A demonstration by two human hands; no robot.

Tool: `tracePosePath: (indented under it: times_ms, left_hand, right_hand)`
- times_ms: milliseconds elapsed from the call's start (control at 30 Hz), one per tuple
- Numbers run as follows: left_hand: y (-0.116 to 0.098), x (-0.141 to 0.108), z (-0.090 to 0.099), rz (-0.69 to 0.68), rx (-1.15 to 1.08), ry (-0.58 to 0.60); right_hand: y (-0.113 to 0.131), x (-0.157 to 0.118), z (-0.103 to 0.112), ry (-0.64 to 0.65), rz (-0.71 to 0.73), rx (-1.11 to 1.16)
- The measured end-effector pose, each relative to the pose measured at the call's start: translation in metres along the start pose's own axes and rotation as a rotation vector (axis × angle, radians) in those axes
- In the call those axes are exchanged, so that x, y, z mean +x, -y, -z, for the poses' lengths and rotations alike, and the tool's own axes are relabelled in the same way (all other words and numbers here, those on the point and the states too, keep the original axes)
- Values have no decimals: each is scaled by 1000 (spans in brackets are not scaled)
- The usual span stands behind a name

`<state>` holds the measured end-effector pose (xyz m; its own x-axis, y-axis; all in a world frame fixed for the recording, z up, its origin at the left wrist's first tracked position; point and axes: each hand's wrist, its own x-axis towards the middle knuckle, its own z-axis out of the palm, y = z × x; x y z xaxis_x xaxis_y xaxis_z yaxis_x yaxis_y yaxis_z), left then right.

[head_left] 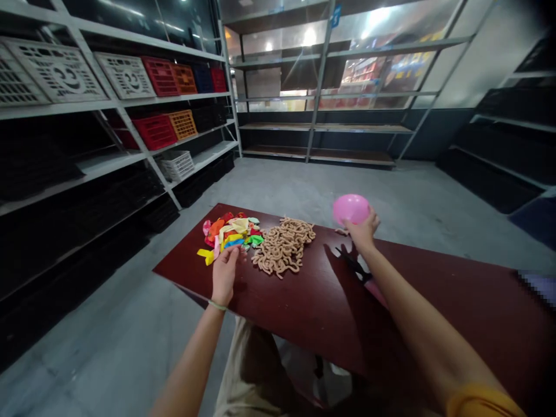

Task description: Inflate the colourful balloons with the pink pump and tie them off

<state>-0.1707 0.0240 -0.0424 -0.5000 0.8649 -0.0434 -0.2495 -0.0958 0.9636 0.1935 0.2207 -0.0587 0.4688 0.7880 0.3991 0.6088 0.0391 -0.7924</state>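
My right hand [364,230] grips an inflated pink balloon [351,208] by its lower right side, above the table's far edge. Below that hand lies a dark, pointed tool with a pink handle [356,267], partly covered by my forearm. My left hand [226,273] is at the near side of a pile of flat, colourful balloons [234,229], its fingers pinched together; whatever they may hold is too small to make out. Between the hands sits a heap of beige, curly, rope-like pieces [284,246]. One or two similar bits [341,231] rest under the pink balloon.
A dark red table [321,301] stretches across in front of me, with a pixelated item [538,286] at its right end. Shelves with white crates [125,75] and red crates [155,132] stand on the left. More racks [313,127] line the back, beyond the grey floor.
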Motion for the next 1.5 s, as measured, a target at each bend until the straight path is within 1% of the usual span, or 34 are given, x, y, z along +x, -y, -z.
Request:
tracePosePath:
  times_ms: [33, 100, 200, 333, 467, 533, 633, 767, 867, 967, 1100, 1167, 1267, 1300, 1400, 1433, 1500]
  left_hand:
    - [1, 5, 7, -26, 45, -29]
    - [4, 14, 20, -79, 129, -67]
    - [6, 24, 36, -119, 215, -77]
    - [5, 27, 55, -120, 265, -82]
    - [4, 31, 84, -136, 359, -130]
    - [6, 34, 99, -146, 397, -153]
    - [10, 40, 117, -156, 468, -185]
    - [17, 47, 128, -142, 611, -199]
    - [18, 48, 130, -164, 712, -193]
    - [15, 49, 127, -190, 825, -149]
    - [10, 55, 119, -224, 1021, -61]
    - [9, 57, 117, -231, 1071, -57]
    - [5, 55, 115, -225, 1007, -98]
    - [3, 53, 115, -233, 965, -90]
    - [-11, 45, 106, -266, 802, 13]
    - [-17, 42, 100, -256, 723, 59]
    - [-28, 34, 83, -184, 520, 144]
  right_hand:
    - [3, -6, -6, 15, 51, -2]
    - [16, -21, -18, 88, 161, 22]
    - [50, -52, -39, 257, 358, 64]
    - [106, -110, -67, 527, 638, 117]
    - [150, -172, -90, 720, 892, 130]
    - [166, -199, -104, 789, 974, 128]
    - [184, -230, -127, 859, 1047, 116]
    - [198, -257, -157, 903, 1075, 93]
    - [199, -268, -171, 908, 1053, 77]
    - [195, -272, -179, 901, 1016, 73]
    - [188, -271, -182, 911, 983, 99]
    - [186, -267, -180, 928, 976, 128]
    - [184, -259, -172, 963, 970, 196]
    - [183, -256, -168, 967, 961, 223]
    - [183, -244, -152, 938, 896, 298]
    - [183, -239, -145, 926, 866, 319]
    - [179, -228, -127, 913, 823, 347]
